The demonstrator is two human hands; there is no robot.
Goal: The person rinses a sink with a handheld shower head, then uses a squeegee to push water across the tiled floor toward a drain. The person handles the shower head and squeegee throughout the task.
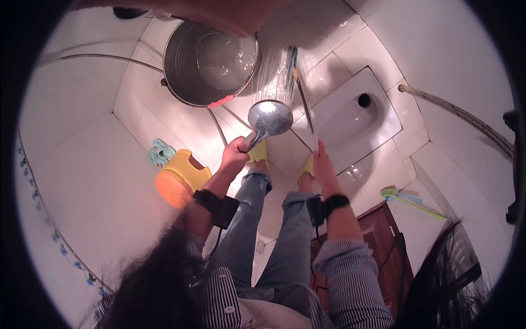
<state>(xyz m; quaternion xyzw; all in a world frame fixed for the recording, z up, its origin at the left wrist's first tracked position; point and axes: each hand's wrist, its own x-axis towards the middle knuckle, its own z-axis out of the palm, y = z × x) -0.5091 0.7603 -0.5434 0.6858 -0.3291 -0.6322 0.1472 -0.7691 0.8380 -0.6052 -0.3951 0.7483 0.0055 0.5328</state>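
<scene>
My left hand [234, 157] is wrapped round the handle of a metal-grey shower head [270, 117], which sprays water forward onto the tiled floor. On the right, my right hand [322, 163] is closed on the upper end of a long-handled brush [304, 101]. The brush slants away from me, and its dark green head meets the wet floor inside the spray. A white squat toilet [335, 112] is set in the floor to the right of the brush. Beyond the shower head, to the left, stands a large metal bucket [178, 68] with water in it.
An orange and yellow plastic stool [182, 178] and pale green slippers [160, 152] are by the left wall. A pipe [460, 109] runs along the right wall. A green-handled brush [419, 204] lies near a brown door [383, 241]. I stand in yellow slippers [259, 153].
</scene>
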